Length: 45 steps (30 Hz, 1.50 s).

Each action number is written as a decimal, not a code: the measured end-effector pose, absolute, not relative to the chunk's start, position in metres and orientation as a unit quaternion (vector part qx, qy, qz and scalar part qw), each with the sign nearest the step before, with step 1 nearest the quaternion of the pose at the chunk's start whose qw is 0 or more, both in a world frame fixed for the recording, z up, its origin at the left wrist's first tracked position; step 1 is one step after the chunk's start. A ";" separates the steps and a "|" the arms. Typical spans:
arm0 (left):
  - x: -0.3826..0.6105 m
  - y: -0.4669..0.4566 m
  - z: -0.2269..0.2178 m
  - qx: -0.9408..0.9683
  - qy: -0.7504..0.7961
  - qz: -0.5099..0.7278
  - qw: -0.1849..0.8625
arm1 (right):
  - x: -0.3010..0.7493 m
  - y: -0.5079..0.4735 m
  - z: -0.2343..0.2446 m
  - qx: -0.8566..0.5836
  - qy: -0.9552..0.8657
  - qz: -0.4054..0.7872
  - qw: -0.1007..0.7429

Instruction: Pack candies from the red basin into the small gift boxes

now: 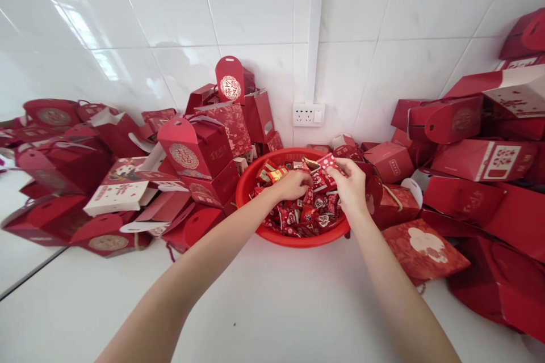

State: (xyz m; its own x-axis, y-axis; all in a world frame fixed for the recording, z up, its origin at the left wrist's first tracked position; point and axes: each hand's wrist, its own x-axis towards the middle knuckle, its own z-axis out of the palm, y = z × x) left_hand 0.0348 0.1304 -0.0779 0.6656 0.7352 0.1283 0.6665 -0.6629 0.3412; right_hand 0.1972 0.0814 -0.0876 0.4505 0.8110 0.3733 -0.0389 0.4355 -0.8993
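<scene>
A round red plastic basket [300,243] stands on the white table, full of small wrapped packets, mostly red with white print. My left hand [293,184] reaches over the basket's left side, its fingers curled down among the packets; what they hold, if anything, is hidden. At the right side my right hand [351,184] pinches a red packet with white dots [327,163] between thumb and fingers, just above the heap. A yellow-and-red packet [277,173] lies near the left hand.
Red gift boxes [198,147] are piled to the left, some stacked against the tiled wall. More red boxes [481,159] heap up on the right, close to my right forearm. A wall socket [308,115] sits behind the basket. The white table [272,306] spreads in front.
</scene>
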 end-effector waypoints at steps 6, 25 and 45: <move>0.032 0.133 -0.084 0.923 0.357 0.083 0.120 | 0.196 0.081 -0.087 -0.434 -0.435 0.312 0.724; 0.034 0.130 -0.073 0.839 0.387 0.294 0.244 | 0.195 0.081 -0.086 -0.438 -0.409 0.317 0.735; 0.033 0.134 -0.076 0.763 0.325 0.430 0.356 | 0.195 0.078 -0.085 -0.452 -0.421 0.335 0.711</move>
